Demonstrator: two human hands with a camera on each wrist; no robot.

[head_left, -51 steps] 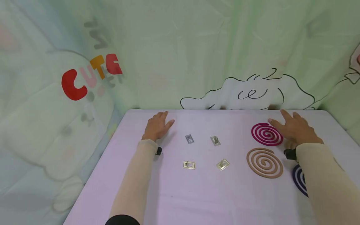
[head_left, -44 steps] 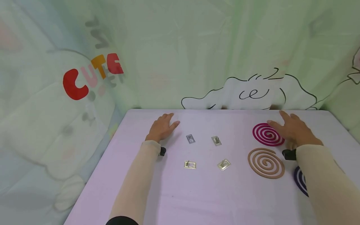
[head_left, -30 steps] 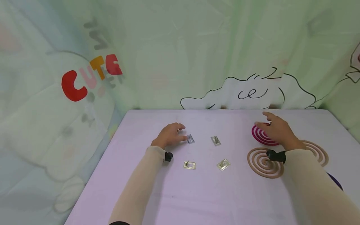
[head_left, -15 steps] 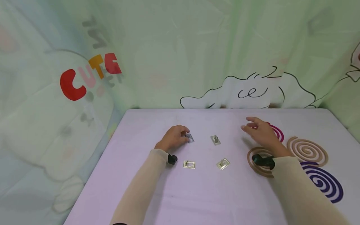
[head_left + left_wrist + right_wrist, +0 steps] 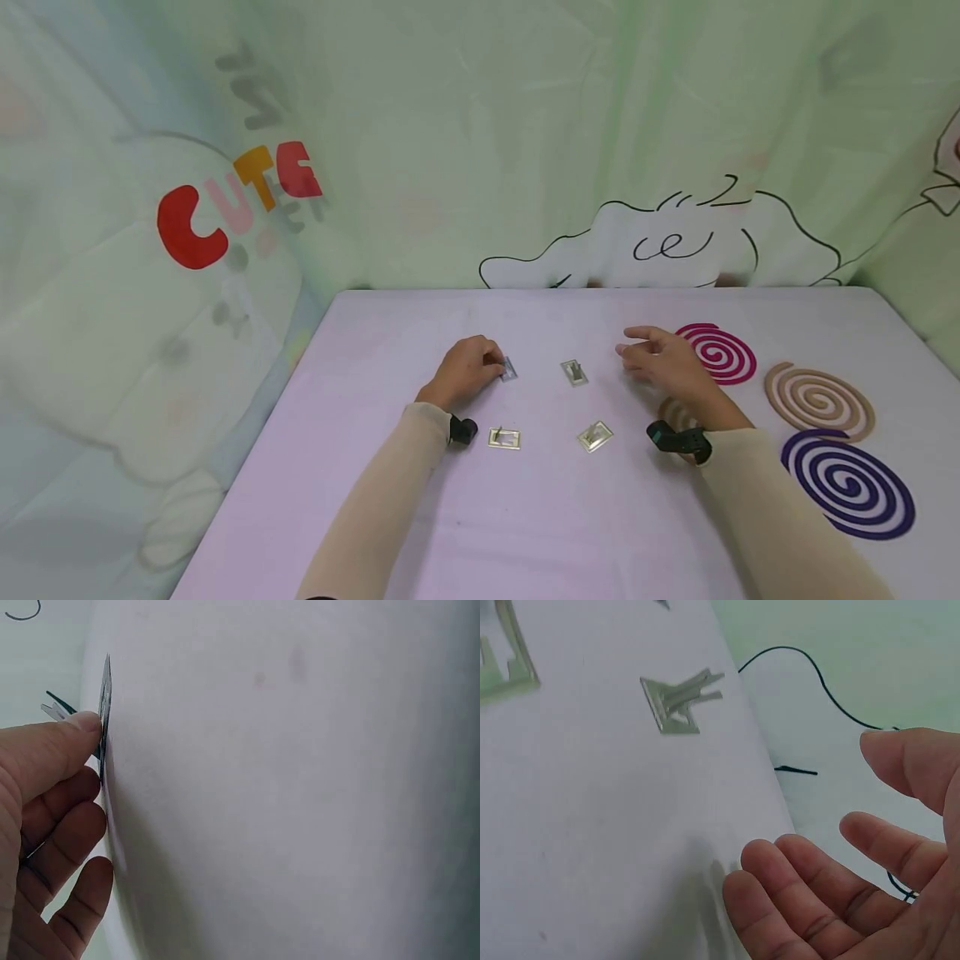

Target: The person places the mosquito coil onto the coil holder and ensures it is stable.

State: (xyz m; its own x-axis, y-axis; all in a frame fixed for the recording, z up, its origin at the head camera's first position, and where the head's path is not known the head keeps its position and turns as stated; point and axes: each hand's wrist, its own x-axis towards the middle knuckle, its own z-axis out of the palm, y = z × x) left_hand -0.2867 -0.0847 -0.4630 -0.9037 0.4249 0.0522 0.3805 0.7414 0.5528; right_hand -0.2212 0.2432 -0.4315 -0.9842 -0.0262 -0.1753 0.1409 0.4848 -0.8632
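From my remote seat I see the left hand (image 5: 465, 371) at eleven o'clock pinching a silvery rectangular metal clip (image 5: 511, 369) on the smooth lilac table (image 5: 562, 517), the right hand (image 5: 669, 364) at two, fingers relaxed and parted, a flat purple spiral (image 5: 850, 486) at three, and rounded "CUTE" lettering (image 5: 258, 179) on the curtain (image 5: 450, 125) at ten

Your sleeves (image 5: 382, 508) were cream, table (image 5: 525, 517) pale lilac; your spirals (image 5: 848, 483) magenta, tan and indigo; your clips (image 5: 105, 694) silver and gold.

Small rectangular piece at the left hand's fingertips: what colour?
The rectangular piece is bluish grey; best seen in the head view, partly behind the left hand.
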